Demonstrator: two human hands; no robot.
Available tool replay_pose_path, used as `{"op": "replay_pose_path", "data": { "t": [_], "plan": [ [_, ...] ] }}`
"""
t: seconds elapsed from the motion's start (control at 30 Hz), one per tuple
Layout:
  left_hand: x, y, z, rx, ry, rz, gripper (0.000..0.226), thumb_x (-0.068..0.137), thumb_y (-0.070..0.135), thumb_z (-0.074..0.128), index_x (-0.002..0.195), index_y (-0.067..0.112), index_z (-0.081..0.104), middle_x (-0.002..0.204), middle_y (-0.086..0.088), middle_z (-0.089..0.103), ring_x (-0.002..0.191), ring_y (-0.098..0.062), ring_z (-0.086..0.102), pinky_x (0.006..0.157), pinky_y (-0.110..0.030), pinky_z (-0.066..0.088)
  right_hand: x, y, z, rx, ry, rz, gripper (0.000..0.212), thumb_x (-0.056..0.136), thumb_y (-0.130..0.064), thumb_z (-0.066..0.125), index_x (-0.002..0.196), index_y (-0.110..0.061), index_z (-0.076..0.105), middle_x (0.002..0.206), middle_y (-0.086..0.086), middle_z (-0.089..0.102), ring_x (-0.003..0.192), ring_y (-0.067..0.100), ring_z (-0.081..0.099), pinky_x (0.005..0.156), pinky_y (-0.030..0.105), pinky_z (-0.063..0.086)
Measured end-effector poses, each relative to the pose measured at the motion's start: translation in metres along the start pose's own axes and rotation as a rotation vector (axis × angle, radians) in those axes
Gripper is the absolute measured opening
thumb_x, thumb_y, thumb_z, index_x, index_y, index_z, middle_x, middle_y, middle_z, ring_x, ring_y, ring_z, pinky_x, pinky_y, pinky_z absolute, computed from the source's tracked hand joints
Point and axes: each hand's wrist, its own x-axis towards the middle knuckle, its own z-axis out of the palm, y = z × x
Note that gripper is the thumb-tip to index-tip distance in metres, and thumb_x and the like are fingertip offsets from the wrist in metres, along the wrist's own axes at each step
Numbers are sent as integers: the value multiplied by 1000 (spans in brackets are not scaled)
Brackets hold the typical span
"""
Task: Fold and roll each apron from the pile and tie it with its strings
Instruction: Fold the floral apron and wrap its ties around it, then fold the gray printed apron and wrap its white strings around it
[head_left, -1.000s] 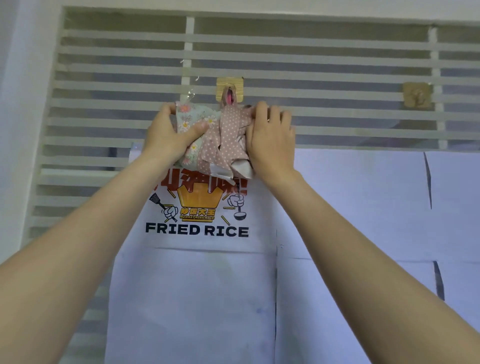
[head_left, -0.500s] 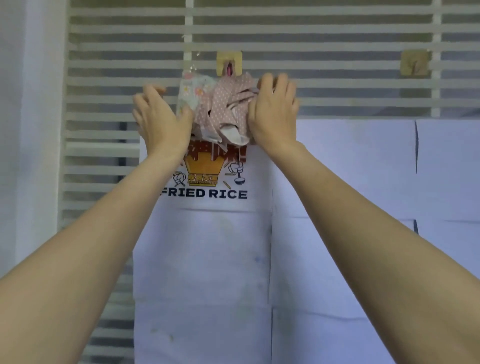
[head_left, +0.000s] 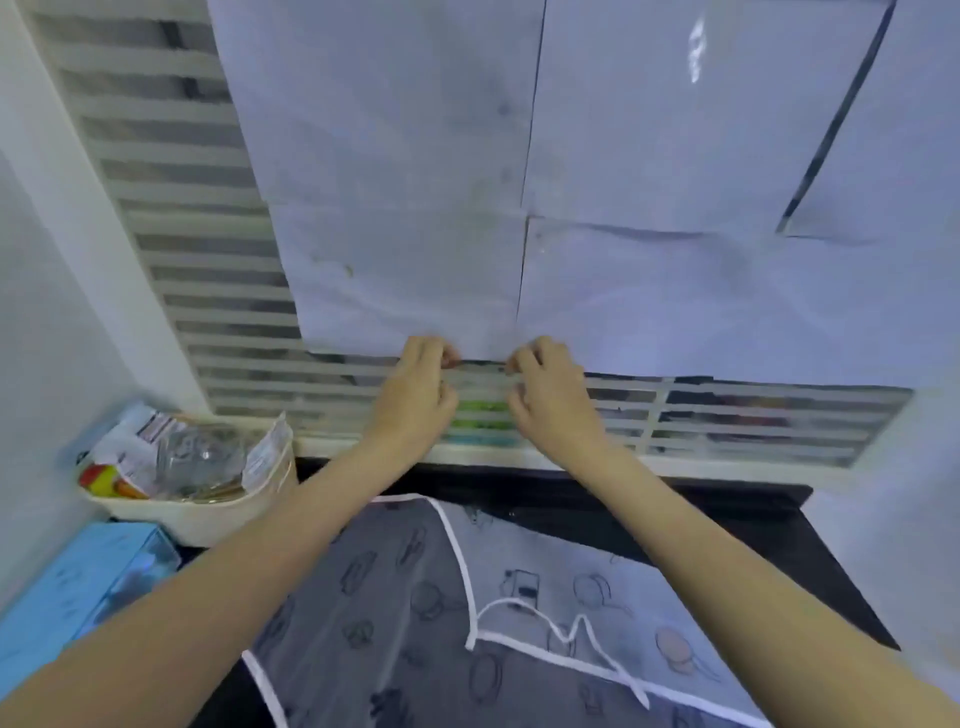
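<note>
No legible text anywhere.

Black counter (head_left: 737, 525), grey patterned apron (head_left: 415, 613), cream basket (head_left: 218, 512), blue box (head_left: 78, 582)

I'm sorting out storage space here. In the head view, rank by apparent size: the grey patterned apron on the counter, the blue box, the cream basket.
1. Grey patterned apron, clearly largest, though cut off by the frame.
2. Blue box and cream basket look alike; the box is cropped and nearer the camera, so I won't rank them.
</note>
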Motion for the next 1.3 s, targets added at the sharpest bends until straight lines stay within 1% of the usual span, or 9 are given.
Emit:
{"op": "replay_pose_path", "data": {
  "t": [0.13, 0.23, 0.3, 0.37, 0.5, 0.67, 0.8, 1.07, 1.3],
  "plan": [
    [-67, -46, 36, 186, -517, -206, 34, 88, 2, 46, 121, 11, 45, 120, -4, 41, 92, -29, 56, 77, -37, 43, -86, 18, 60, -50, -876, 34, 21, 93, -6, 36, 78, -2, 51, 96, 22, 55, 70, 23, 37, 62, 32, 33],
    [-102, -61, 59, 331, -835, -168, 43, 92, 3, 41, 134, 13, 41, 135, -5, 37, 104, -28, 54, 73, -33, 40, -131, 32, 77, -131, -1105, 194, 18, 95, -13, 41, 95, -2, 55, 100, 18, 51, 82, 27, 45, 69, 32, 36],
    [-118, -55, 78, 371, -995, -104, 49, 93, 4, 41, 141, 14, 35, 147, -2, 29, 123, -23, 43, 88, -31, 40, -158, 57, 79, -189, -1222, 315, 12, 94, -16, 46, 88, -8, 52, 100, 13, 49, 88, 27, 49, 73, 31, 38],
    [-125, -43, 103, 378, -1066, -39, 54, 95, 9, 45, 146, 14, 28, 153, -1, 22, 135, -21, 30, 104, -32, 34, -187, 92, 74, -285, -1232, 476, 17, 94, -15, 47, 105, -7, 57, 116, 14, 52, 96, 26, 51, 78, 31, 43],
    [-124, -4, 178, 420, -1204, 81, 85, 88, 27, 64, 151, 20, 8, 159, -1, -1, 145, -25, 6, 116, -39, 18, -237, 159, 38, -502, -1315, 797, 80, 83, -30, 69, 145, -8, 25, 146, 23, 29, 129, 40, 38, 101, 49, 41],
    [-136, 23, 241, 649, -1460, 97, 121, 74, 34, 78, 148, 26, -19, 154, -7, -28, 140, -39, -21, 112, -63, 6, -281, 192, 15, -384, -1356, 877, 121, 75, -43, 76, 147, -28, -20, 155, 17, -19, 139, 49, 10, 108, 65, 21],
    [-142, 5, 252, 679, -1488, -16, 127, 72, 38, 79, 145, 27, -25, 152, -8, -32, 139, -43, -21, 111, -64, 7, -269, 216, 23, -282, -1321, 758, 123, 73, -38, 79, 148, -31, -18, 152, 15, -30, 140, 49, -6, 111, 62, 17],
    [-133, -30, 241, 593, -1381, -362, 125, 73, 44, 76, 144, 30, -26, 152, -3, -32, 140, -40, -22, 111, -63, 16, -184, 244, 77, -248, -1292, 387, 118, 70, -28, 81, 150, -32, -6, 158, 9, -12, 145, 34, 1, 110, 64, 9],
    [-103, -69, 241, 539, -1399, -332, 127, 70, 44, 78, 143, 33, -25, 151, 1, -33, 140, -36, -24, 110, -65, 11, -223, 278, 63, -482, -1060, 336, 76, 85, -9, 61, 145, -17, 15, 151, 7, 11, 135, 31, 24, 94, 44, 43]
  ]
}}
